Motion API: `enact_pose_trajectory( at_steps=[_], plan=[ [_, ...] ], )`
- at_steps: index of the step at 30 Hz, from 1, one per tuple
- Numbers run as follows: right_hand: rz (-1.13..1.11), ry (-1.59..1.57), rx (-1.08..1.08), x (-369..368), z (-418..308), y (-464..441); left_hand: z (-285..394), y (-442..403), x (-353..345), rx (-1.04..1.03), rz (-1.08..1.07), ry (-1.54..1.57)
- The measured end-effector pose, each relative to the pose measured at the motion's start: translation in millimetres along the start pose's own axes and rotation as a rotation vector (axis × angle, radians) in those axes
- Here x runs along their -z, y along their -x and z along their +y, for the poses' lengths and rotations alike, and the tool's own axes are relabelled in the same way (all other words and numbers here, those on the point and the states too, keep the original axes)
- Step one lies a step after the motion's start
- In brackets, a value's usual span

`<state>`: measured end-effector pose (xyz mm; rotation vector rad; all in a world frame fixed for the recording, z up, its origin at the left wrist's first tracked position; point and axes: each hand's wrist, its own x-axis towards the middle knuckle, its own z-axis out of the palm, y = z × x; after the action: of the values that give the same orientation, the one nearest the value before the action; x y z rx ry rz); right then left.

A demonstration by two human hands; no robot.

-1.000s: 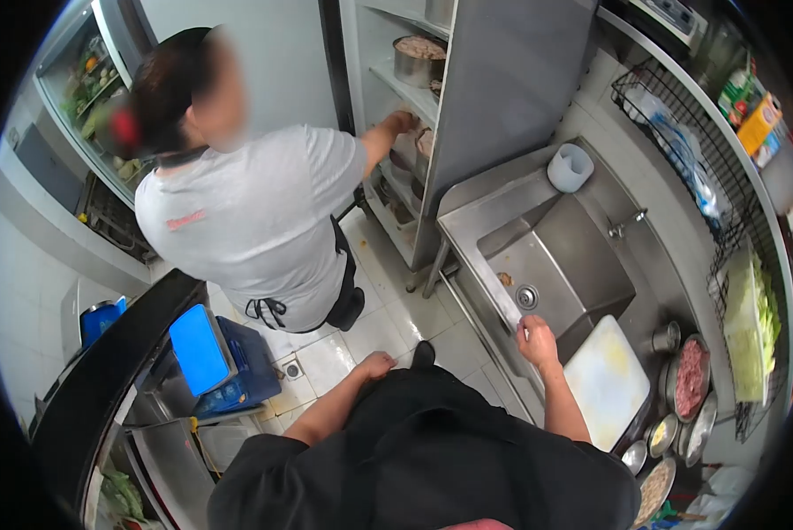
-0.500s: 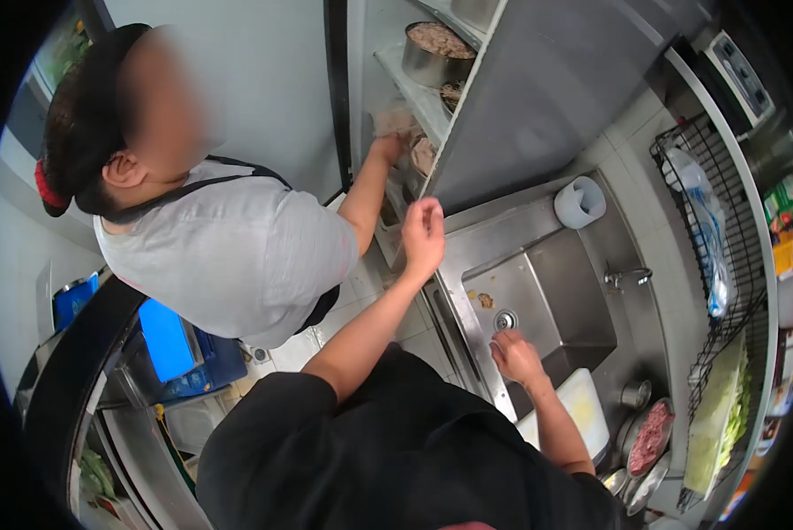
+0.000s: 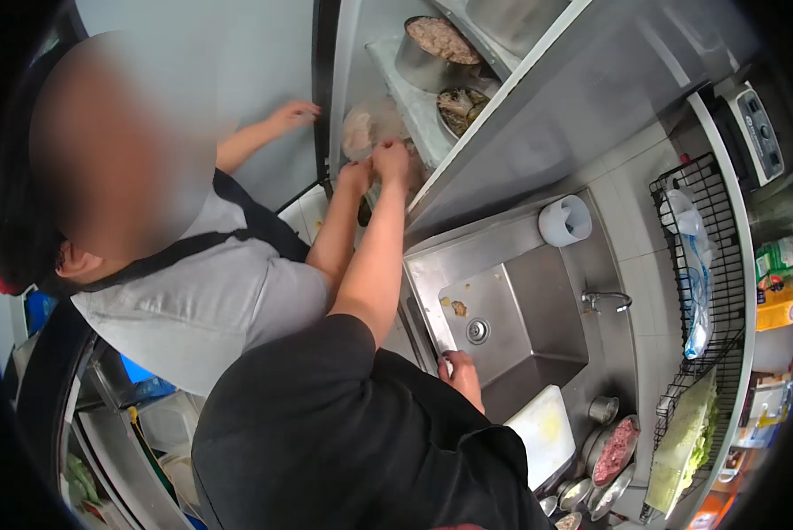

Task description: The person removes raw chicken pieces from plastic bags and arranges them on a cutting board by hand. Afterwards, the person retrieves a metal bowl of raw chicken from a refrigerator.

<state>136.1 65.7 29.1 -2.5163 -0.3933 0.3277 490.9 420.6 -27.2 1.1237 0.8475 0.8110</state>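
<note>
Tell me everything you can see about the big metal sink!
The sink looks like shiny grey steel. It has a deep, roughly rectangular basin with straight walls and a round drain in its floor. Small brownish scraps lie near the drain. A curved tap is along the wall side, and a whitish tub stands on one corner. A white board lies at the opposite end. The right hand is at the front edge, maybe touching it.

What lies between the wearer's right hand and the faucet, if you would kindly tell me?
In the head view, the steel sink basin lies between the right hand and the faucet; no loose item shows on that stretch.
</note>
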Motion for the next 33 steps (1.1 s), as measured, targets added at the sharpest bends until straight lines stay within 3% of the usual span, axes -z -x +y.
enact_pose_trajectory(
  at_steps=[1, 3, 4, 7, 11, 13, 17, 20, 22, 28, 33],
  plan=[
    [-0.032, -0.028, -0.053, -1, -8, -2, -19, -17, -10, -0.004, 0.002, -0.029],
    [-0.009, -0.025, -0.060, -16, -1, -4, 30, -4, 5, 0.063, -0.054, -0.161],
    [-0.002, -0.016, -0.068, -21, 1, -3, 21, -14, 4, 0.061, -0.061, -0.159],
    [0.044, -0.021, -0.064, -25, 1, -7, 11, -37, 12, -0.066, -0.084, -0.432],
    [0.035, -0.077, -0.140, -14, -8, -17, 14, -48, 8, -0.088, -0.026, -0.416],
    [0.101, -0.017, -0.008, -13, -1, -22, 15, -52, 7, -0.064, -0.039, -0.399],
    [0.140, -0.002, -0.052, -12, -1, -26, 30, -47, 10, 0.011, 0.013, -0.254],
    [0.091, 0.016, -0.118, -11, 0, -27, 38, -51, 21, 0.062, 0.114, -0.310],
    [0.135, 0.001, -0.093, -15, 0, -26, 22, -70, 22, 0.058, 0.321, -0.303],
    [0.176, -0.045, -0.084, -32, 7, -20, 43, -55, 42, 0.223, 0.282, -0.485],
    [0.194, -0.053, -0.022, -36, 14, -23, 53, -48, 45, 0.091, 0.337, -0.596]
  ],
)
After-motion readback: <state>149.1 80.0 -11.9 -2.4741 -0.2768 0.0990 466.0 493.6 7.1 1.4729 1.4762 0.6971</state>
